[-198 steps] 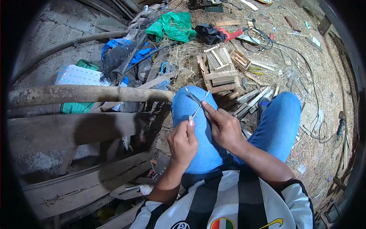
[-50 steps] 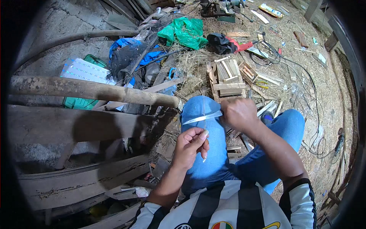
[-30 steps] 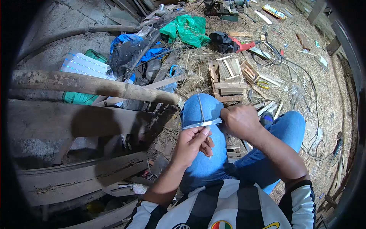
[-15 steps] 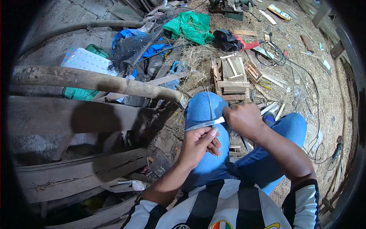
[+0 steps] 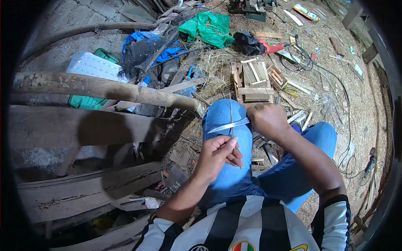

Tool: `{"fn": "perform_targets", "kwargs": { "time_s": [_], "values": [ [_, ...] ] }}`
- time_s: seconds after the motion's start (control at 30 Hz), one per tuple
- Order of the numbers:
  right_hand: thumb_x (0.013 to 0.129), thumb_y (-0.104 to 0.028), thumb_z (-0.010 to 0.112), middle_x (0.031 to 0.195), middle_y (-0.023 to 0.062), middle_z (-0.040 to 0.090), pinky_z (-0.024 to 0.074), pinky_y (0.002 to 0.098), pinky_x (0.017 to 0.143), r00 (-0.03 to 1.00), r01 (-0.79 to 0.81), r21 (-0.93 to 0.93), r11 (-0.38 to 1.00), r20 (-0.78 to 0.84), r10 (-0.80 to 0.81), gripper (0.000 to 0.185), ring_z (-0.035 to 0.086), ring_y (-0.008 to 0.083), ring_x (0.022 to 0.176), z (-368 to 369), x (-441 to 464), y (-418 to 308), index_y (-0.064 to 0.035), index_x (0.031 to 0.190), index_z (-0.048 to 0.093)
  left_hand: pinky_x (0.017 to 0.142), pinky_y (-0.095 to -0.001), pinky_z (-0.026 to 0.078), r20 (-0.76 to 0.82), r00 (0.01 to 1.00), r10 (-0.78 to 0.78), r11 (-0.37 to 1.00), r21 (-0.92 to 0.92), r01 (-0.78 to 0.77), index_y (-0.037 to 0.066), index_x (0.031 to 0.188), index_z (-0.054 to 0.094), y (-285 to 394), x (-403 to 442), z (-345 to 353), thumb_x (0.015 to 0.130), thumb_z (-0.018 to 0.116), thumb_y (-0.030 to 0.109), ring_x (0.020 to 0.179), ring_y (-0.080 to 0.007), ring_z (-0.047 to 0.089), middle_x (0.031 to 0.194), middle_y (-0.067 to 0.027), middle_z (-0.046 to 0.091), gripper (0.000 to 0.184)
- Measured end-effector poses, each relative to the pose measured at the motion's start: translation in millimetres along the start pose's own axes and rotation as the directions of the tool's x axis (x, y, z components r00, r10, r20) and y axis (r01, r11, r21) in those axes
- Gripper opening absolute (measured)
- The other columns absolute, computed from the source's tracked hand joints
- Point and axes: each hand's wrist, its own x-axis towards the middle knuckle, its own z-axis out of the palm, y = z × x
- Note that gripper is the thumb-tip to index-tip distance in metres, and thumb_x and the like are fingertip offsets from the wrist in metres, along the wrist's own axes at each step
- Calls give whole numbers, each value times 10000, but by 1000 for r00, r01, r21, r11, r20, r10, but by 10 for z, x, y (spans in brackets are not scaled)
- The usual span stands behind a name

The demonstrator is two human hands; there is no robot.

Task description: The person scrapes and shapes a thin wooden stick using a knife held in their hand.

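In my right hand, closed in a fist over my bent knee, is a knife whose blade points left; the handle is hidden by the fingers. My left hand pinches a thin strip, which looks like wood or bamboo, between thumb and fingers. The strip runs up over the denim of my knee, and the blade crosses it just beyond the left fingertips. Whether the edge touches the strip I cannot tell.
A bamboo pole and wooden planks lie close on the left. Ahead are stacked wood pieces, a small wooden box, a green plastic bag and a red power tool with a trailing cord. Straw and scraps cover the ground.
The knife blade has moved a little up the strip, away from my left fingers, and its tilt and shine differ. My left hand stays nearly in place.
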Motion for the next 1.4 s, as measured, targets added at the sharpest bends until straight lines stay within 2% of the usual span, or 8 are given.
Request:
{"fn": "perform_targets", "kwargs": {
  "time_s": [0.4, 0.53, 0.67, 0.83, 1.07, 1.27, 1.33, 1.4],
  "values": [
    [829, -193, 637, 747, 116, 732, 595, 440, 554, 994, 59, -83, 995, -85, -66, 132, 752, 286, 669, 60, -48, -44, -83, 780, 692, 598, -353, 611, 36, 999, -7, 1000, 7, 7, -15, 969, 635, 4, 2, -12, 1064, 584, 273, 629, -237, 718, 790, -126, 690, 308],
    [846, -189, 632, 743, 116, 728, 588, 450, 546, 982, -180, -134, 974, -77, 171, 109, 745, 302, 666, -25, 132, 295, -108, 818, 699, 595, -364, 618, 38, 999, 14, 999, 33, -16, -11, 935, 634, -25, -57, 0, 1060, 592, 251, 614, -225, 709, 764, -115, 679, 293],
    [831, -180, 638, 754, 116, 725, 579, 425, 523, 991, -48, -4, 999, -121, 47, 104, 740, 287, 653, -46, -56, 14, -88, 797, 672, 582, -368, 620, 20, 1000, 5, 998, -60, -3, -13, 938, 639, 0, -23, -38, 1048, 612, 238, 617, -224, 711, 762, -116, 680, 274],
    [791, -219, 675, 686, 74, 671, 559, 435, 527, 994, 48, -35, 998, -101, -51, 132, 720, 284, 648, -23, -150, -202, -103, 761, 619, 563, -350, 618, -29, 1000, -13, 999, -39, 11, -13, 957, 652, 21, -47, 11, 1023, 654, 236, 610, -213, 708, 756, -113, 682, 258],
    [821, -210, 644, 681, 72, 671, 565, 420, 523, 998, 40, -59, 997, -39, -43, 118, 724, 270, 640, 8, -166, -178, -105, 770, 624, 552, -346, 612, -40, 999, -14, 999, -36, 13, -19, 953, 656, -23, -18, 25, 1022, 653, 225, 587, -196, 687, 750, -111, 678, 254],
    [836, -198, 639, 684, 100, 688, 564, 431, 526, 989, -1, -106, 994, -148, -15, 118, 723, 289, 628, 83, -82, -7, -105, 764, 648, 554, -351, 613, 10, 1000, -4, 999, -38, 5, -22, 942, 656, -6, -2, -4, 1025, 649, 219, 584, -188, 673, 743, -105, 672, 255],
    [833, -190, 637, 699, 122, 705, 562, 454, 529, 975, -217, -60, 974, -50, 215, 106, 718, 316, 620, 19, -31, 99, -109, 768, 660, 556, -352, 614, 41, 999, 9, 1000, -15, -9, -23, 936, 654, -29, -16, -20, 1030, 638, 214, 589, -189, 675, 747, -108, 674, 255],
    [863, -194, 626, 762, 143, 737, 592, 473, 560, 962, -273, -64, 960, -15, 272, 113, 750, 334, 682, 6, 19, 236, -126, 839, 714, 557, -354, 616, 25, 999, 21, 1000, -13, -20, -26, 943, 652, -34, -43, -25, 1032, 634, 209, 595, -191, 679, 749, -111, 675, 251]
  ]
}}
